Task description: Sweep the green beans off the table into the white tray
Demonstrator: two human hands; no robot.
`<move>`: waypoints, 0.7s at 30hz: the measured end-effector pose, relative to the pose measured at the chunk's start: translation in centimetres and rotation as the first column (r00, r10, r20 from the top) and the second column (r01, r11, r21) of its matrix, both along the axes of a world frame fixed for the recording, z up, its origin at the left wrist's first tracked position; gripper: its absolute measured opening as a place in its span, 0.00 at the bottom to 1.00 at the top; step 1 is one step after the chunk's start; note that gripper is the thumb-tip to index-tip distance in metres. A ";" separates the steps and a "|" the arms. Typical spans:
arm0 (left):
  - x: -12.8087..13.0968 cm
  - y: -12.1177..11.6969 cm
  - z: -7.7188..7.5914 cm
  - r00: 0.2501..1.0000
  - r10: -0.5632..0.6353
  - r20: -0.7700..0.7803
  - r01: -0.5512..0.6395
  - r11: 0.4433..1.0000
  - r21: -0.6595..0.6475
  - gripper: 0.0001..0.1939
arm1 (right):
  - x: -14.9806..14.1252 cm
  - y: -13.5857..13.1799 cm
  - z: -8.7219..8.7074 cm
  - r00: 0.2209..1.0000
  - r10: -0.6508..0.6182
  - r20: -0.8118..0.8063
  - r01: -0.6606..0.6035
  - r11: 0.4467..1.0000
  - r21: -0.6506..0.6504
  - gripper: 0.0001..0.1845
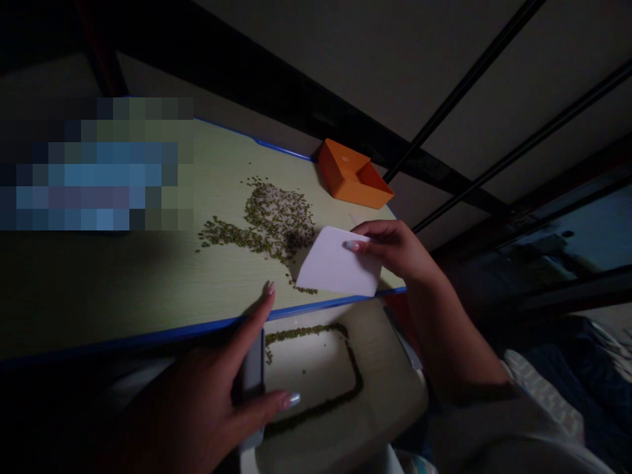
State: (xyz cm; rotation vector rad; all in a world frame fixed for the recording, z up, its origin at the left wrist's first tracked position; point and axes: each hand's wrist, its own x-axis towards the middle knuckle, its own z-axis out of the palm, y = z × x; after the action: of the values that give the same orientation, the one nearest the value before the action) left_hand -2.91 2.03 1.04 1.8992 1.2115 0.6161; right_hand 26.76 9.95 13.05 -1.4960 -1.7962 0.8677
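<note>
My right hand (390,247) is closed on a flat white scraper (338,263), thumb on top of it. The scraper is tilted, its lower left corner close to the tabletop among small green beans that look like mung beans (279,214). Those beans lie scattered in a loose patch on the pale wooden table (162,283). My left hand (212,388) is at the table's front edge with thumb and index finger spread apart. Its thumb reaches over a whitish bin (390,368) below the edge, where more beans line the edges of the bottom. Its other fingers are hidden.
An open orange box (365,191) stands at the table's back right, by the wall. Blue trim (207,326) runs along the table edge. A pixelated blue area covers the left of the table. Dark cloth (553,362) lies at the lower right. The room is dim.
</note>
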 end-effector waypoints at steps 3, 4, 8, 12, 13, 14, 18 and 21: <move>0.1 0.0 0.5 0.999 0.023 -0.033 -0.025 0.997 -0.072 0.51 | 0.1 0.0 0.0 1.000 0.004 0.009 -0.004 1.000 -0.016 0.17; 0.2 -0.1 0.9 0.998 0.034 -0.044 -0.038 0.995 -0.092 0.50 | 0.1 -0.1 -0.1 1.000 0.001 0.013 -0.001 1.000 -0.020 0.18; 0.3 -0.4 2.3 0.996 0.036 -0.081 -0.046 0.991 -0.128 0.47 | 0.1 -0.1 -0.2 1.000 -0.011 0.007 0.012 1.000 -0.023 0.19; 0.1 -0.4 2.3 0.999 0.025 -0.035 -0.029 0.994 -0.104 0.47 | -0.1 -0.1 -0.3 1.000 -0.014 0.006 0.014 0.999 -0.042 0.16; 0.1 -0.4 2.3 0.999 0.029 -0.015 -0.030 0.994 -0.104 0.46 | -0.1 -0.1 -0.3 1.000 -0.014 0.002 0.014 0.999 -0.047 0.15; 0.1 -0.4 2.2 1.000 0.031 0.002 -0.031 0.994 -0.107 0.46 | -0.1 -0.1 -0.2 1.000 -0.014 -0.006 0.013 0.998 -0.054 0.14; 0.2 -0.5 1.9 0.999 0.048 -0.012 -0.049 0.993 -0.109 0.46 | 0.0 -0.2 -0.2 0.999 0.000 -0.043 -0.004 0.996 -0.092 0.13; 0.2 -0.5 1.2 0.999 0.032 -0.010 -0.033 0.996 -0.083 0.47 | 0.3 -0.4 -0.4 0.999 0.005 -0.053 -0.010 0.995 -0.096 0.14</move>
State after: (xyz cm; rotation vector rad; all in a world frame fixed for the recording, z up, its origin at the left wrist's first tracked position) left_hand -2.75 1.54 2.20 1.8180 1.2571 0.5664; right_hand 27.09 9.60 12.64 -1.5128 -1.7445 1.0002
